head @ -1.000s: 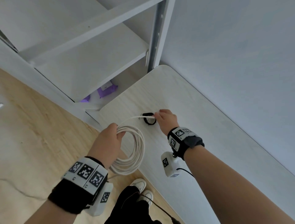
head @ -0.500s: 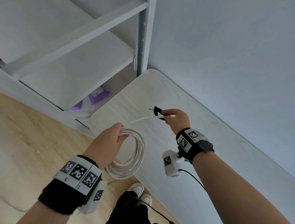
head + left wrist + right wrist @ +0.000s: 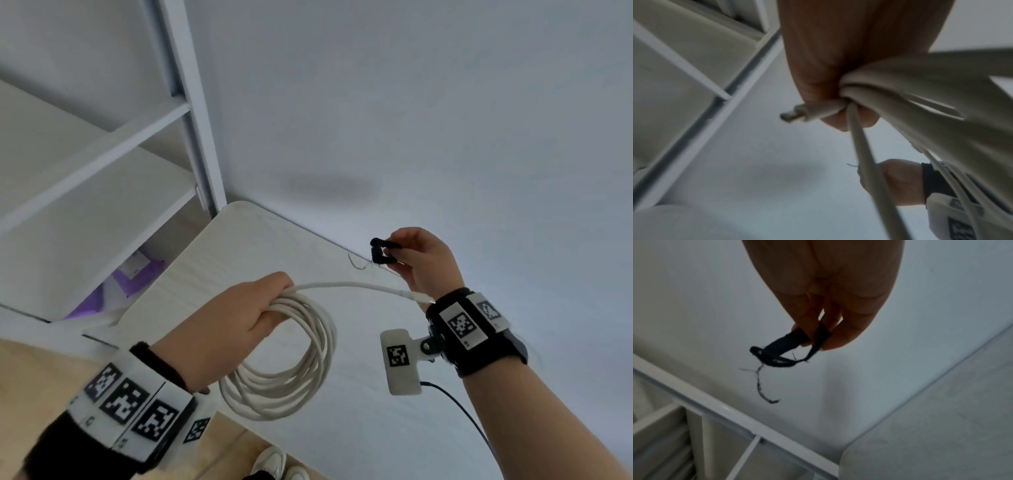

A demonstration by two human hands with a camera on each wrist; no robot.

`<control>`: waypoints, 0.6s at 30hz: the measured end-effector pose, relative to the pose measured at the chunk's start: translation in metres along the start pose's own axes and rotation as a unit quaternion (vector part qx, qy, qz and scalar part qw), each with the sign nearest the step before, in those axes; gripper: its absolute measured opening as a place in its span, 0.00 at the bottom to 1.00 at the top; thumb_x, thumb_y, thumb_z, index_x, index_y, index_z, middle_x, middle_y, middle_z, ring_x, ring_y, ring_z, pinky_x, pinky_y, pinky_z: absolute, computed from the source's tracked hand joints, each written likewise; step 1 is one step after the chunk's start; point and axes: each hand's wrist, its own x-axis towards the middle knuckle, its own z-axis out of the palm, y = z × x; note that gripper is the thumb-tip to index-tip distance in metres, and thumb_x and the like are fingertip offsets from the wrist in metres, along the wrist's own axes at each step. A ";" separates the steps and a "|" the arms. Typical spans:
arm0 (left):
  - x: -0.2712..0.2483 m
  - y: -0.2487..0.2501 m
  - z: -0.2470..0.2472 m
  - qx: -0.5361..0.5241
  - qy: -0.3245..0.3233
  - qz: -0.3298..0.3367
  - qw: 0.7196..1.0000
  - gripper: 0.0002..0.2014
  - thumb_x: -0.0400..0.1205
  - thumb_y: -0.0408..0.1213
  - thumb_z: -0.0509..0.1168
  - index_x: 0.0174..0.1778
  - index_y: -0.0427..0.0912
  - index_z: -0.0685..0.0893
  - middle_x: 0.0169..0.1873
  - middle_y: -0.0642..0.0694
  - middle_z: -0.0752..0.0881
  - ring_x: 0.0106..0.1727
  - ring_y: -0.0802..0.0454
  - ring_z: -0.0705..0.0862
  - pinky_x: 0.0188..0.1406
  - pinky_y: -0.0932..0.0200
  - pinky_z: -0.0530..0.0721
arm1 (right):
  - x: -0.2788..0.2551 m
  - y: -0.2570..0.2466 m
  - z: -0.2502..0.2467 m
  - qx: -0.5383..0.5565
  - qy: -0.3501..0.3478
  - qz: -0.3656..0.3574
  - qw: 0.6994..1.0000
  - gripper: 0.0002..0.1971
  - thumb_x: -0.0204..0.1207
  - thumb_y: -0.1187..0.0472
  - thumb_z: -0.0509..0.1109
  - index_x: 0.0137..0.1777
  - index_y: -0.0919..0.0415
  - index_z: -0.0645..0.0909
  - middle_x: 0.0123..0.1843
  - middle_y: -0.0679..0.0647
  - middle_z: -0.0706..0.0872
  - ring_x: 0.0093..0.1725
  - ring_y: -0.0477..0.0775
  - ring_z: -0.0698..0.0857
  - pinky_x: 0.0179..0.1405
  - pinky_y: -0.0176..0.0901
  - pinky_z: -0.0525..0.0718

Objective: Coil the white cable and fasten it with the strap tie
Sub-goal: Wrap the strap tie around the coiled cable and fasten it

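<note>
The right hand (image 3: pixel 424 260) has lifted the black strap tie (image 3: pixel 380 251) off the table (image 3: pixel 239 246), pinching it mid-frame right. The left hand (image 3: pixel 226 325) grips the white cable (image 3: pixel 284 373) coil, lower centre, its free end pointing right.

Soft, even daylight fills the head view, bright and free of glare; a faint grey shadow smudge lies on the wall (image 3: pixel 329 186) at about 12 o'clock from the table (image 3: pixel 239 246). Straight lines bow toward the edges — the shelf post (image 3: pixel 191 113) at 10 o'clock leans noticeably. Both wrist views are dimmer and grainy. In the left wrist view the left hand (image 3: pixel 849 53) is backlit and the cable (image 3: pixel 920 91) smears with blur. In the right wrist view the right hand (image 3: pixel 830 288) is a dark silhouette against the pale wall — the strap tie (image 3: pixel 781 350) reads near black, soft-edged.
</note>
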 end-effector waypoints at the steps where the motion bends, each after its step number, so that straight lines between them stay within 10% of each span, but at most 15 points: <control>1: 0.004 0.010 -0.001 0.001 -0.009 0.018 1.000 0.11 0.84 0.40 0.55 0.36 0.58 0.68 0.30 0.56 0.75 0.27 0.60 0.73 0.27 0.71 0.70 | -0.006 -0.007 -0.009 0.015 0.001 -0.009 1.000 0.16 0.71 0.82 0.60 0.38 0.61 0.78 0.40 0.57 0.84 0.41 0.55 0.87 0.37 0.37 0.87; 8: 0.032 0.078 0.012 0.003 -0.033 0.102 0.994 0.07 0.84 0.38 0.57 0.39 0.52 0.73 0.32 0.65 0.78 0.30 0.67 0.75 0.30 0.72 0.71 | -0.063 -0.049 -0.034 -0.046 0.000 -0.118 0.992 0.15 0.71 0.80 0.62 0.36 0.59 0.79 0.37 0.57 0.85 0.26 0.54 0.76 0.23 0.36 0.74; 12: 0.043 0.104 0.024 -0.007 -0.052 0.140 0.989 0.11 0.83 0.47 0.56 0.60 0.55 0.76 0.48 0.62 0.80 0.47 0.63 0.80 0.44 0.68 0.77 | -0.092 -0.063 -0.047 -0.155 0.046 -0.175 0.971 0.12 0.68 0.72 0.72 0.33 0.53 0.81 0.35 0.49 0.85 0.27 0.54 0.77 0.23 0.35 0.74; 18: 0.058 0.139 0.046 -0.083 -0.117 0.130 0.981 0.05 0.84 0.40 0.56 0.52 0.51 0.77 0.25 0.65 0.80 0.18 0.59 0.73 0.22 0.69 0.72 | -0.122 -0.076 -0.054 -0.152 0.071 -0.217 0.962 0.10 0.69 0.72 0.72 0.35 0.55 0.81 0.33 0.54 0.86 0.25 0.49 0.79 0.22 0.40 0.80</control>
